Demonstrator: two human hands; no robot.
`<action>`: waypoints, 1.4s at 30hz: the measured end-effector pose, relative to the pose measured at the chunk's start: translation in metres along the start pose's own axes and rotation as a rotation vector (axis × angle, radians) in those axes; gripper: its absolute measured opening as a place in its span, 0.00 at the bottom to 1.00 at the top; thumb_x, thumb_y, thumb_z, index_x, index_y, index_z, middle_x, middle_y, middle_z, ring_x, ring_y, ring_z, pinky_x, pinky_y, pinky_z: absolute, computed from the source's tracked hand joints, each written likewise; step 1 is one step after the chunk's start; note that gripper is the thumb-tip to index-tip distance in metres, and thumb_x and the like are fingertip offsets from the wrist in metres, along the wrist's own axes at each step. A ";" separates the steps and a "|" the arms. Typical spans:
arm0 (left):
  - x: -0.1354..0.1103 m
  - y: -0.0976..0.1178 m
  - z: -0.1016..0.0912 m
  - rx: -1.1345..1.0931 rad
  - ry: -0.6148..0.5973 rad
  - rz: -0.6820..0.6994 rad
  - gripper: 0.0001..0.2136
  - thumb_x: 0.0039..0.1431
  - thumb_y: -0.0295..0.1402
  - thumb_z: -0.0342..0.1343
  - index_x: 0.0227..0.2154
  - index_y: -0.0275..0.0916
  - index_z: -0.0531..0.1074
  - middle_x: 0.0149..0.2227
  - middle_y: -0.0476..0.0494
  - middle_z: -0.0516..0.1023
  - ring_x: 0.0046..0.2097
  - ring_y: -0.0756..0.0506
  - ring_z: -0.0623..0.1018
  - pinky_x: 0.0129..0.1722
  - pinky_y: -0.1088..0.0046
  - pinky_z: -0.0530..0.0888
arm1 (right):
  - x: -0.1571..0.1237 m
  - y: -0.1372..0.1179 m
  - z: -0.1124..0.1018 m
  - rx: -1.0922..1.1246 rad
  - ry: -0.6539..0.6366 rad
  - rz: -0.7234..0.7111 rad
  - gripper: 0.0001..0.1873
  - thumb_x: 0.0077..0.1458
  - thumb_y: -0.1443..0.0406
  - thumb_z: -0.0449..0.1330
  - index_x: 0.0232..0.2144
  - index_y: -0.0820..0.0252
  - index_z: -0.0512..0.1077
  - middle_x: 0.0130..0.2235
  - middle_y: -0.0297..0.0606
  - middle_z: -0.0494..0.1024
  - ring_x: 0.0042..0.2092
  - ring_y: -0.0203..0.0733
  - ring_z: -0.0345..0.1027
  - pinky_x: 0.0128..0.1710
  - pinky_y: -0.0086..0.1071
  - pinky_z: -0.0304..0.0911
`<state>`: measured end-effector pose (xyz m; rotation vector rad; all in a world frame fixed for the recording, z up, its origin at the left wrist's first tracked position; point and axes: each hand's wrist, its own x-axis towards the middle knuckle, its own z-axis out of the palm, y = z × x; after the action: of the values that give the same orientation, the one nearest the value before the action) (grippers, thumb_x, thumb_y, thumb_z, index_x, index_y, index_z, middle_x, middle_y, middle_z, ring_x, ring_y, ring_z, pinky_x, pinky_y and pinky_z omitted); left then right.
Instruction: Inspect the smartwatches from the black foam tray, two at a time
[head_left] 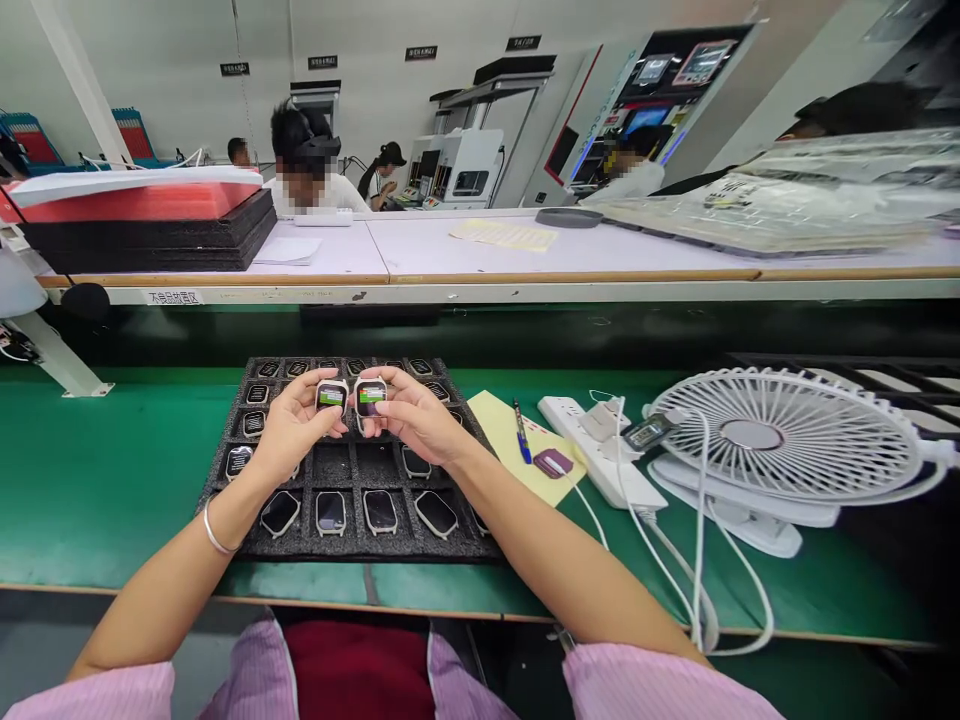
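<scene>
Left hand (289, 425) gripping lit smartwatch body (331, 396), fingers closing round its case. Right hand (416, 420) gripping second lit watch body (370, 397), the two screens sitting just beside each other over far half of black foam tray (225, 500). More watch bodies (380, 511) lying dark-screened in tray pockets at 6 o'clock from hands. Tray resting on green bench (97, 470). At 3 o'clock: yellow paper (499, 425), blue pen (520, 432), white power strip (600, 465), white desk fan (780, 440).
</scene>
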<state>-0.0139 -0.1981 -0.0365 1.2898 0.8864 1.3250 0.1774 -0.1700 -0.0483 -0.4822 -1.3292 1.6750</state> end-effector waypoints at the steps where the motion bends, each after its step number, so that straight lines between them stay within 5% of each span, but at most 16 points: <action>1: 0.001 -0.002 0.000 0.003 0.007 0.001 0.25 0.47 0.31 0.67 0.50 0.36 0.69 0.36 0.47 0.81 0.26 0.52 0.79 0.28 0.76 0.78 | 0.000 0.002 -0.001 0.000 0.000 0.008 0.20 0.50 0.66 0.65 0.46 0.55 0.69 0.35 0.32 0.79 0.28 0.35 0.74 0.30 0.30 0.66; 42: 0.000 -0.004 -0.001 -0.042 -0.001 -0.085 0.22 0.49 0.32 0.63 0.48 0.36 0.72 0.36 0.45 0.81 0.27 0.48 0.82 0.30 0.70 0.81 | 0.000 0.010 -0.007 0.005 0.052 0.032 0.19 0.51 0.60 0.68 0.44 0.55 0.70 0.37 0.34 0.81 0.26 0.33 0.71 0.28 0.29 0.66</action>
<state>-0.0143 -0.1974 -0.0406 1.2071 0.8985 1.2694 0.1790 -0.1663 -0.0599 -0.5429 -1.2858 1.6800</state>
